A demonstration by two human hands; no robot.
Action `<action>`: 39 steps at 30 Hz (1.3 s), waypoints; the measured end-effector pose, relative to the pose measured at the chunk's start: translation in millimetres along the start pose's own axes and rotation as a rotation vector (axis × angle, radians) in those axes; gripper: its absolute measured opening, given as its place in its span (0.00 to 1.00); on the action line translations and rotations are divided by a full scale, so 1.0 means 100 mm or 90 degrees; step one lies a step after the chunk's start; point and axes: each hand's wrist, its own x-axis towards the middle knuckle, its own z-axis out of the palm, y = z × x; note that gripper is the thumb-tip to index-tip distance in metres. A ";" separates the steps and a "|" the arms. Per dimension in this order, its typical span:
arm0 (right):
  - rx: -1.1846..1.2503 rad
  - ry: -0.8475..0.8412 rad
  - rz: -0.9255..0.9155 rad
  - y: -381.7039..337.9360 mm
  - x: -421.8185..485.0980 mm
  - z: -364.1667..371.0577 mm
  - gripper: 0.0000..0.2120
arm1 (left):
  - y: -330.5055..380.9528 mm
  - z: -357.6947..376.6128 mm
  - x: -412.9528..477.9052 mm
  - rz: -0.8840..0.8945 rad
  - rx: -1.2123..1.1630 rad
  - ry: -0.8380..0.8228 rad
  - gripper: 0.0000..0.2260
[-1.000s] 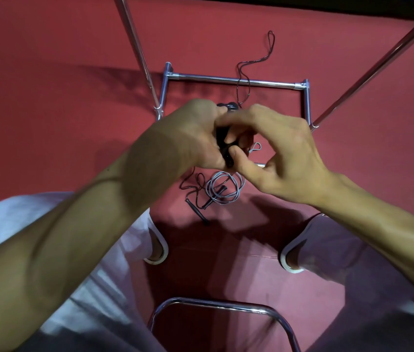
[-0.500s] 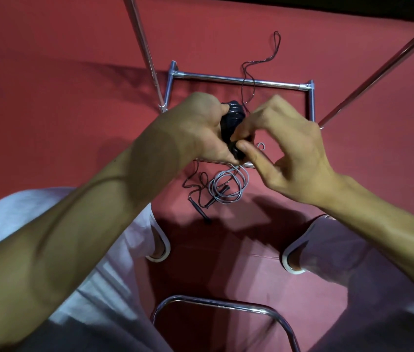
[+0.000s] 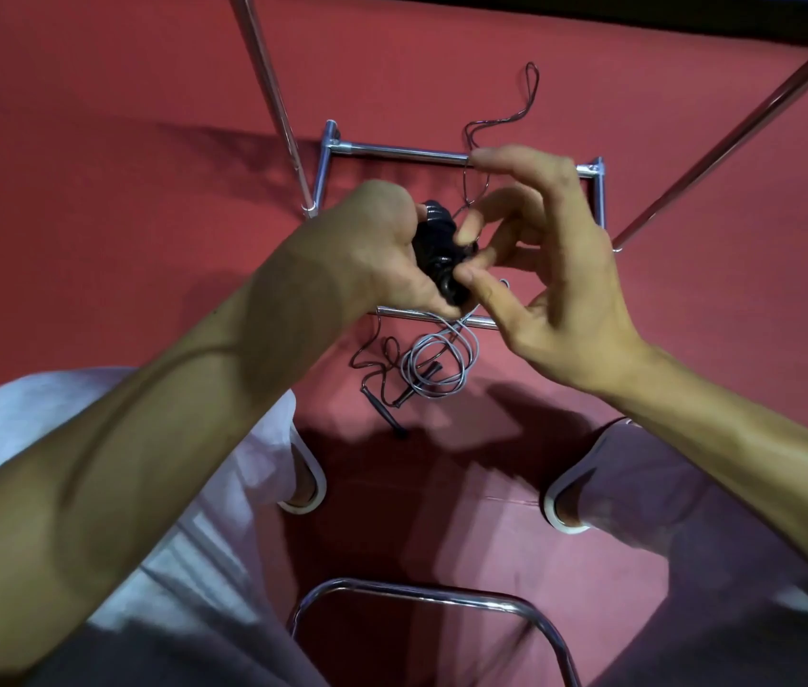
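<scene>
Above the red floor [image 3: 94, 190] and its chrome frame [image 3: 392, 152], the left hand [image 3: 372, 250] grips a black cord bundle [image 3: 436, 250] held in mid-air between both hands. The right hand [image 3: 550, 270] pinches the bundle's edge with thumb and fingers. A grey cable coil [image 3: 441, 361] lies on the floor below.
</scene>
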 end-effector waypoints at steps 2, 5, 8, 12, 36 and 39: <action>-0.036 0.003 -0.013 0.02 -0.01 0.01 0.24 | -0.01 0.00 -0.03 -0.007 0.009 -0.025 0.15; -0.062 0.011 -0.065 0.05 -0.03 0.02 0.07 | 0.00 0.00 -0.06 0.003 0.000 -0.042 0.14; -0.139 0.005 -0.145 0.08 -0.03 0.01 0.02 | 0.02 -0.01 -0.02 0.010 -0.025 -0.033 0.13; -0.227 -0.018 -0.185 0.11 -0.05 0.05 0.05 | 0.02 -0.04 0.07 0.030 -0.051 0.009 0.10; -0.349 0.085 -0.166 0.11 0.01 0.06 0.06 | -0.20 0.18 0.11 0.075 -0.118 -0.002 0.18; -0.296 0.162 -0.078 0.10 0.11 -0.03 0.07 | -0.19 0.06 0.08 0.054 0.321 -0.006 0.25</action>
